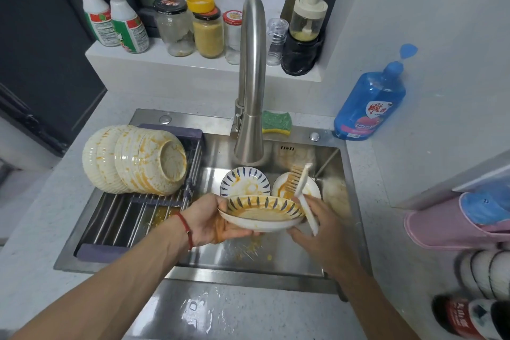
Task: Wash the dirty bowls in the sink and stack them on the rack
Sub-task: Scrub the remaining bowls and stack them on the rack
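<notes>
My left hand (209, 222) holds a shallow white bowl (260, 215) with dark blue leaf marks and orange sauce inside, tilted over the steel sink (278, 257). My right hand (317, 229) grips the white handle of a dish brush (299, 188), bristles up above the bowl's right rim. Two more sauce-stained bowls (244, 183) lie in the sink behind it, one partly hidden by the brush. Several cream ribbed bowls (138, 160), smeared orange, lean on their sides on the roll-up rack (132, 212) over the sink's left half.
The curved steel faucet (251, 91) rises behind the bowls. A green-yellow sponge (276, 122) lies on the sink's back ledge, a blue soap bottle (369, 102) stands at right. Jars and spray bottles line the back shelf (176, 61). Pink gloves (452, 226) hang at right.
</notes>
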Demonstrator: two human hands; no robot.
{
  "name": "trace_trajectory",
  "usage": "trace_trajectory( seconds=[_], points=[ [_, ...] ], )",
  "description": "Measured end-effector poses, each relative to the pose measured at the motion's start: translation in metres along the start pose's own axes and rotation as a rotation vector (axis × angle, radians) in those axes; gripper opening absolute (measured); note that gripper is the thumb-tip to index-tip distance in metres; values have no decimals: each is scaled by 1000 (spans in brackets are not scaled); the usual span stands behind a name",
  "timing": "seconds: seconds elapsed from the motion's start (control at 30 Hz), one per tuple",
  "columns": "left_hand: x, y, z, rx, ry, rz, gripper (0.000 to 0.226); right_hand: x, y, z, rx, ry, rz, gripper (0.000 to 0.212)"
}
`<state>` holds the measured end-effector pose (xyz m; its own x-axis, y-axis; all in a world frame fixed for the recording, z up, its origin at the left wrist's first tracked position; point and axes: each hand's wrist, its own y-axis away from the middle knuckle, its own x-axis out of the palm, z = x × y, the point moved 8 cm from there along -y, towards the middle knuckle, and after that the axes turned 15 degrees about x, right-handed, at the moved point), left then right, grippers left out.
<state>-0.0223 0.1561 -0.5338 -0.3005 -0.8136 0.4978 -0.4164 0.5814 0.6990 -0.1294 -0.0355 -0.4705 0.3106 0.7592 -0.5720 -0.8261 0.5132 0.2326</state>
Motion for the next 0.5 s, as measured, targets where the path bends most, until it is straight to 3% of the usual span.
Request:
trace_trajectory(
  seconds=[0.13,0.2,0.27,0.37,0.5],
  points=[
    [7,-8,10,23,-5,-2,52,-4,-8,-11,79,-150,-40,52],
    [6,-18,6,161,-103,-96,37,-7,-11,-25,159,-196,-78,42],
    [10,-24,0,314,-184,-148,39,-5,-14,-39,264,-270,-82,36],
    [26,-22,-11,541,-457,-85,51,-5,-17,-55,394,-404,-55,28],
    [39,-15,-21,694,-559,-119,36,0,-21,-61,463,-415,42,13]
  ],
)
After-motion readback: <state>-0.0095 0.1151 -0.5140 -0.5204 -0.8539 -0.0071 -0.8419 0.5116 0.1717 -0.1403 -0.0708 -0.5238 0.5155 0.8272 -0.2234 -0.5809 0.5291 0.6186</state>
